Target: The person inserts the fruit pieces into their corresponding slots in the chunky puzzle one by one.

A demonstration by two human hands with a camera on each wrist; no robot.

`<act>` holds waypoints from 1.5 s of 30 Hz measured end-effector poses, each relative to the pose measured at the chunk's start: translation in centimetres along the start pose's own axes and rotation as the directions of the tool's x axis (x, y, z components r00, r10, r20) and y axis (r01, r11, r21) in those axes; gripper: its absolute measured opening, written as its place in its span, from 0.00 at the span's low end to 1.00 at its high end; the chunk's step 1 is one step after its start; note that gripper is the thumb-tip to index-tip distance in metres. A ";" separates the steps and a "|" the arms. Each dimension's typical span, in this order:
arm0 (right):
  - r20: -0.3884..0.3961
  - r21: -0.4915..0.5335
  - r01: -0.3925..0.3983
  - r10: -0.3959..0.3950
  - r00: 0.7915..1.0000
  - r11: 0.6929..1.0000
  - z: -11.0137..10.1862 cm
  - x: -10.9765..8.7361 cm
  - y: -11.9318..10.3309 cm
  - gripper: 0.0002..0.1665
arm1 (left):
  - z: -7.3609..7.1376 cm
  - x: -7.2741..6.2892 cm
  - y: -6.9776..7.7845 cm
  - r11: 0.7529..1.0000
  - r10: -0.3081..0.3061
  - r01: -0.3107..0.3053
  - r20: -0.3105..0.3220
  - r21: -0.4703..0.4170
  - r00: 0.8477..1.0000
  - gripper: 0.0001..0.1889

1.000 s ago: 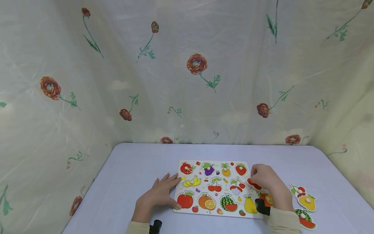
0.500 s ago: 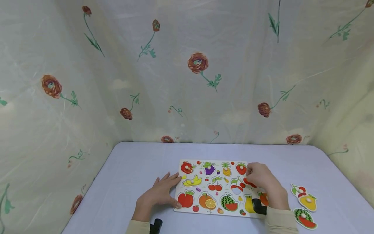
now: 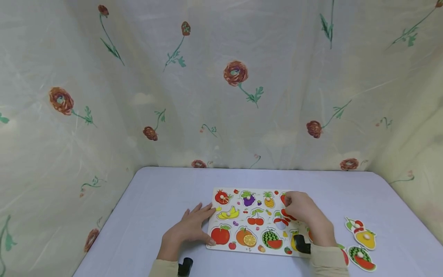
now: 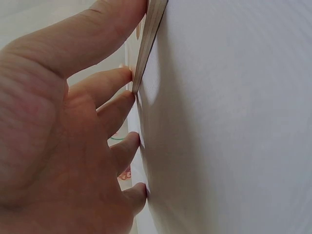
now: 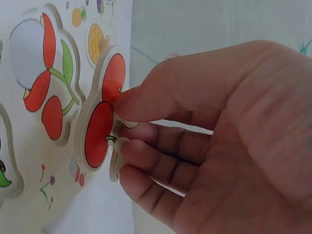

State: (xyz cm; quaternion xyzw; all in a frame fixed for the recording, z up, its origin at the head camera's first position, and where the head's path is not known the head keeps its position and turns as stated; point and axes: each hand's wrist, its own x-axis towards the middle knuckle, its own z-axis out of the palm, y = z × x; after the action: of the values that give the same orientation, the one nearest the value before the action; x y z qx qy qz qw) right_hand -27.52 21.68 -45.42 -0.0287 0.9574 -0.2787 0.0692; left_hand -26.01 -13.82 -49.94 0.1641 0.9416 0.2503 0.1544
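A white fruit puzzle board (image 3: 242, 223) lies on the table in the head view. My left hand (image 3: 188, 230) rests at its left edge, fingers spread, the thumb over the lower corner. In the left wrist view, the thumb and fingers (image 4: 117, 107) meet the board's wooden edge. Over the board's right side, my right hand (image 3: 304, 209) pinches a cherry puzzle piece (image 5: 97, 136) by its back-lying knob area, thumb against the red fruit. That piece is tilted, close to a slot picturing red and pale fruit (image 5: 48, 78). The right hand partly covers the strawberry (image 3: 282, 198).
Right of the board lie a pear piece (image 3: 365, 240), a watermelon piece (image 3: 362, 261) and a red fruit piece (image 3: 353, 224). A red piece (image 3: 345, 257) shows partly behind the right sleeve. A flowered curtain (image 3: 207, 96) hangs behind the table.
My right hand has moved left over the board, carrying the cherry puzzle piece from beyond the right edge. The left hand has stayed at the board's left edge.
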 end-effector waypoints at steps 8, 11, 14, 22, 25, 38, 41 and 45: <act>0.006 -0.022 0.066 -0.066 0.998 0.998 0.6 0.4 -1.2 0.06 | 0.1 0.3 -0.1 1.000 -0.011 0.011 -0.007 0.008 1.000 0.53; 0.016 -0.028 0.055 -0.055 0.998 0.998 1.0 0.5 -1.5 0.06 | 0.2 0.4 -0.2 1.000 -0.015 0.015 -0.008 0.010 1.000 0.54; 0.015 -0.028 0.062 -0.061 0.998 0.998 1.3 0.6 -1.8 0.06 | 0.2 0.3 -0.2 1.000 -0.015 0.016 -0.006 0.012 1.000 0.54; 0.031 -0.030 0.088 -0.087 0.996 0.996 1.9 0.6 -3.0 0.06 | 0.1 0.3 -0.1 1.000 -0.013 0.013 0.000 0.010 1.000 0.53; 0.039 -0.024 0.086 -0.085 0.996 0.996 2.2 0.6 -3.4 0.06 | 0.2 0.3 -0.2 1.000 -0.016 0.016 0.001 0.013 1.000 0.53; 0.037 -0.012 0.136 -0.135 0.990 0.991 3.3 0.8 -4.3 0.10 | 0.3 0.4 -0.4 1.000 -0.016 0.016 -0.002 0.007 1.000 0.53; 0.046 -0.010 0.136 -0.136 0.990 0.991 3.5 0.7 -4.5 0.10 | 0.3 0.4 -0.4 1.000 -0.015 0.015 -0.001 0.007 1.000 0.53; 0.063 -0.014 0.126 -0.124 0.990 0.992 3.7 0.6 -4.9 0.09 | 0.3 0.4 -0.4 1.000 -0.017 0.017 -0.002 0.011 1.000 0.53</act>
State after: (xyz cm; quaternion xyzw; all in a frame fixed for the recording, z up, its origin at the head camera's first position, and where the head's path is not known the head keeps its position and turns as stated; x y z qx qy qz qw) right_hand -27.47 15.52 -45.95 -0.0980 0.9537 -0.2727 0.0810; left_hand -26.30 -13.84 -50.50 0.1569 0.9444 0.2441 0.1547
